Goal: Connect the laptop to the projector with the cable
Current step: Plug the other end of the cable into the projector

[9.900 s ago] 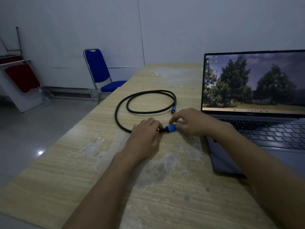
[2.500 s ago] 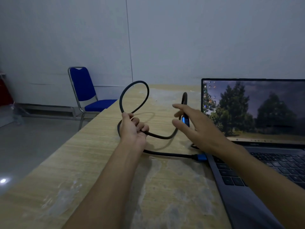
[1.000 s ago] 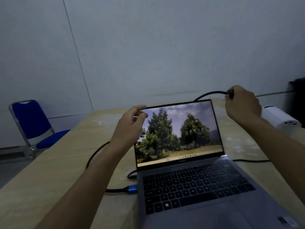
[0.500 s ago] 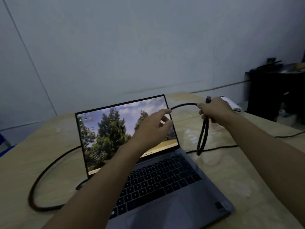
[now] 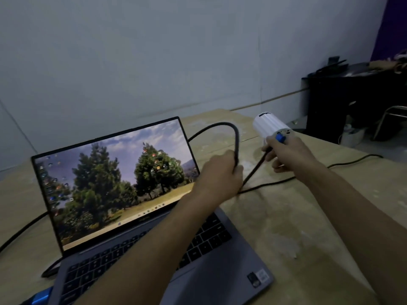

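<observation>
While the right hand (image 5: pixel 286 155) pinches the blue plug (image 5: pixel 280 137) at the projector (image 5: pixel 267 126), at 2 o'clock from the laptop (image 5: pixel 136 208) on the bench (image 5: pixel 297 227), the left hand (image 5: pixel 220 175) grips cable (image 5: pixel 236 146) slack w/ a tight bend; a tug could skew the plug or drag the projector.

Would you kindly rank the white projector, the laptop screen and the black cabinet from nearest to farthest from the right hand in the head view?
From the right hand:
1. White projector, just beyond its fingertips.
2. Laptop screen, to the left.
3. Black cabinet, far right, off the table.
</observation>
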